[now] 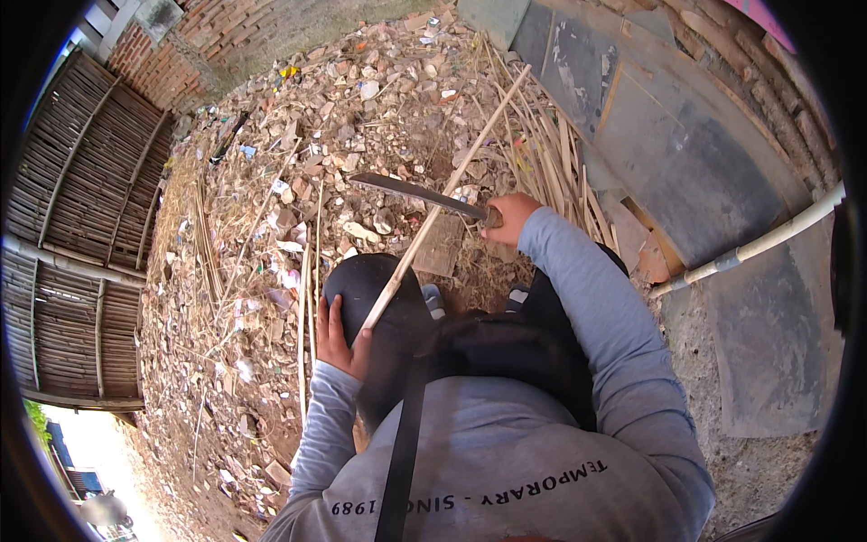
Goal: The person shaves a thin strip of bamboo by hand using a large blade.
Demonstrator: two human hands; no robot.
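Note:
My right hand (513, 217) is closed round the handle of a machete (415, 191). Its long dark blade points left and crosses a long pale bamboo strip (452, 188). The strip slants from the upper right down to my left knee (366, 278). At its near end my left hand (345, 339) holds it against the leg, the thumb by the strip and the fingers laid over the knee's outer side. Whether the blade touches the strip I cannot tell.
Rubble and litter cover the ground (271, 226). Several split bamboo strips (551, 163) lie to the right, and thin ones (305, 325) beside my left leg. Grey sheets (686, 144) and a bamboo pole (759, 244) stand at the right. A slatted bamboo wall (81, 172) rises at the left.

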